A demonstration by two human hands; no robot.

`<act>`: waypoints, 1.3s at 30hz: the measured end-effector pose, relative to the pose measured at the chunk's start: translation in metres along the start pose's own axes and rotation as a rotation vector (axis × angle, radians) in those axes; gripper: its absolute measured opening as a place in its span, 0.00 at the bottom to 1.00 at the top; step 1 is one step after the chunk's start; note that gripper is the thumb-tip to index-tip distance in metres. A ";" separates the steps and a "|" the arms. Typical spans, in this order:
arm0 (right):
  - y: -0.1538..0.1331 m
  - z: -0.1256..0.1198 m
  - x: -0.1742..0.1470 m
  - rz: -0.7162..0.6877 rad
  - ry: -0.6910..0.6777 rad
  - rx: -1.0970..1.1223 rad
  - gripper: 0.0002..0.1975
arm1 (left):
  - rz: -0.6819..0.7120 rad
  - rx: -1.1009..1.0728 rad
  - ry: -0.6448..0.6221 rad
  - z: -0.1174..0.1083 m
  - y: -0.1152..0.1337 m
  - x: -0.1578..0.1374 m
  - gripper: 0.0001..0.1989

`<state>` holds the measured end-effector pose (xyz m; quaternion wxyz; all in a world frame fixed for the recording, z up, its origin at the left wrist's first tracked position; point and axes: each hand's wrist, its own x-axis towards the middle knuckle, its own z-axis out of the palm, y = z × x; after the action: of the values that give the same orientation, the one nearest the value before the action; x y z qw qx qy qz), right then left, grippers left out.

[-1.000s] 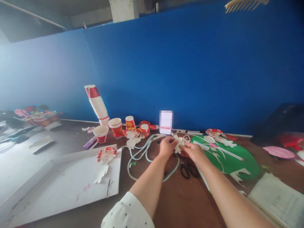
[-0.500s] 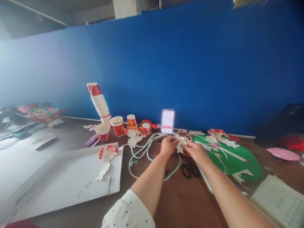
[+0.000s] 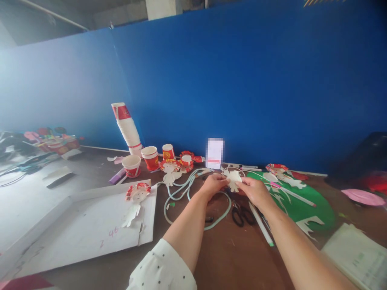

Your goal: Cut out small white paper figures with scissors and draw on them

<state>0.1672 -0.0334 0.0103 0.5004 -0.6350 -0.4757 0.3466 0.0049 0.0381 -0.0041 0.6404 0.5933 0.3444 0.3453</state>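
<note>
Pinching fingers: the left hand (image 3: 215, 185) and right hand (image 3: 255, 191) are holding opposite sides of the white paper cutout (image 3: 234, 180) between thumb and fingertips.
Thin paper: its small prongs could be creasing or tearing if the hands are pulling unevenly.
Looped cable (image 3: 216, 226): it is lying nearby, possibly snagging a prong if the cutout is dipping.
Cutout's look: beyond the scissors (image 3: 242, 213), it is showing plain pale paper and a jagged lower edge.
</note>
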 end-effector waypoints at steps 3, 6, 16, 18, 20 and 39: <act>-0.003 0.000 -0.001 -0.005 0.016 -0.020 0.13 | -0.012 -0.007 -0.017 -0.001 -0.002 0.002 0.17; -0.002 0.001 -0.002 0.031 0.015 0.038 0.14 | -0.009 0.015 -0.016 -0.001 -0.003 0.003 0.16; -0.005 0.003 -0.005 0.144 -0.036 0.249 0.16 | -0.041 -0.047 -0.027 0.001 0.003 -0.001 0.13; -0.006 0.003 -0.005 0.176 -0.040 0.306 0.15 | -0.054 -0.083 -0.041 0.001 0.005 -0.003 0.12; -0.006 0.002 -0.006 0.210 -0.053 0.370 0.14 | -0.076 -0.130 -0.054 0.002 0.008 -0.005 0.11; -0.016 -0.011 -0.005 0.686 -0.186 0.990 0.04 | 0.356 0.035 -0.098 0.004 0.023 -0.011 0.24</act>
<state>0.1717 -0.0403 0.0289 0.5522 -0.4112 -0.0681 0.7220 0.0021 0.0283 0.0193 0.5747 0.6722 0.2083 0.4176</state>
